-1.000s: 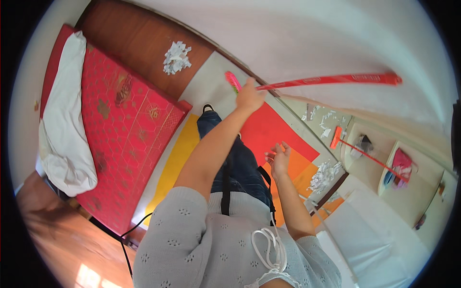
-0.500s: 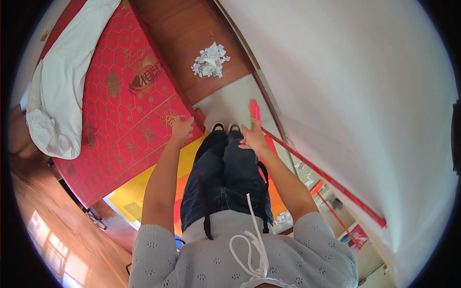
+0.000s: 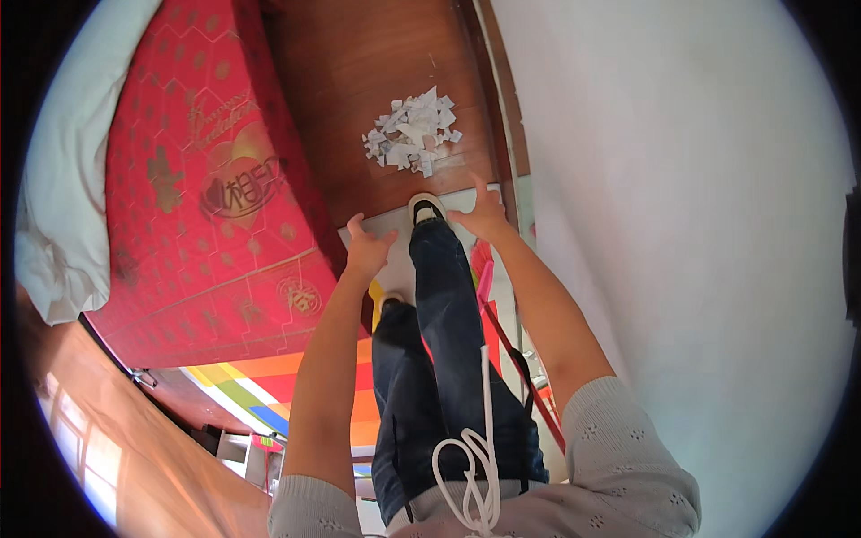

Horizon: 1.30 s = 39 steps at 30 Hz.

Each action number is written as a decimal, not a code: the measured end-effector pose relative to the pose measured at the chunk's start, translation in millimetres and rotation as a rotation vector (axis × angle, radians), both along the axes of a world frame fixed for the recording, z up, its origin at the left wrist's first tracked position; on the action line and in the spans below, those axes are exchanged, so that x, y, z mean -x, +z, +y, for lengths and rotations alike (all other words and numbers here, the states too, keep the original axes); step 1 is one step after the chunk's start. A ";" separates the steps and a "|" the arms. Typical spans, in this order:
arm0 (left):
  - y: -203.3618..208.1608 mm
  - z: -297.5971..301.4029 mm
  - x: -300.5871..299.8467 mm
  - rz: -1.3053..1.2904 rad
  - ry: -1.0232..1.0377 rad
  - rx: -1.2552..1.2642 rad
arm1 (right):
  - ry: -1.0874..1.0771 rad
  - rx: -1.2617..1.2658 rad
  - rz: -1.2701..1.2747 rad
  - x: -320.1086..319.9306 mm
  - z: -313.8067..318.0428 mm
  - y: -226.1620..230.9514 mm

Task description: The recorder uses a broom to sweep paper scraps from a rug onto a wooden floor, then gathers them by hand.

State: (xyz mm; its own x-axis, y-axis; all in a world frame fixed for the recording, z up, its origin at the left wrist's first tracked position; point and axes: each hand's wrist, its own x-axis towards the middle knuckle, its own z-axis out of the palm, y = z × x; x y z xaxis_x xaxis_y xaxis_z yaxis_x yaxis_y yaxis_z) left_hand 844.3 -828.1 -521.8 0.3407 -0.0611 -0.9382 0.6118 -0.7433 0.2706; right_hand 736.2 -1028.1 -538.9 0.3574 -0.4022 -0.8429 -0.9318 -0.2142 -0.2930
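A heap of torn white paper scraps [image 3: 413, 134] lies on the brown floor ahead of my feet. My left hand [image 3: 369, 249] is held out in front of me with its fingers apart, near the corner of a big red patterned box [image 3: 206, 170]. My right hand [image 3: 484, 213] reaches forward too, empty, thumb and fingers spread, just right of my front shoe [image 3: 426, 208]. Behind my right forearm stands a broom with a pink-red head [image 3: 482, 269] and a red handle, partly hidden by the arm. Neither hand touches the paper.
White cloth [image 3: 67, 179] drapes over the box on the left. A large pale surface [image 3: 691, 224] fills the right side, leaving a narrow passage between. A brightly striped mat or panel [image 3: 296, 390] and wooden flooring [image 3: 179, 457] show at lower left.
I have stepped forward; one foot is now at the edge of the brown floor, nearer the scraps. The broom now lies behind my right hand, which has opened out. My left hand has moved past the box front.
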 end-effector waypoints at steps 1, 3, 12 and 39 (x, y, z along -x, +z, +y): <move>-18.2 -10.6 -1.2 0.017 0.006 -0.009 | 0.006 -0.009 0.017 -2.6 -4.9 -23.2; -45.3 -38.7 -7.3 -0.025 -0.018 -0.065 | 0.002 0.028 -0.144 -6.7 -17.9 -64.0; -201.3 -55.5 -23.7 -0.252 -0.097 -0.237 | -0.010 0.022 -0.046 -42.2 -26.1 -197.3; 159.8 120.2 156.7 0.620 -0.837 0.587 | -0.048 0.089 -0.040 38.4 -6.6 -177.5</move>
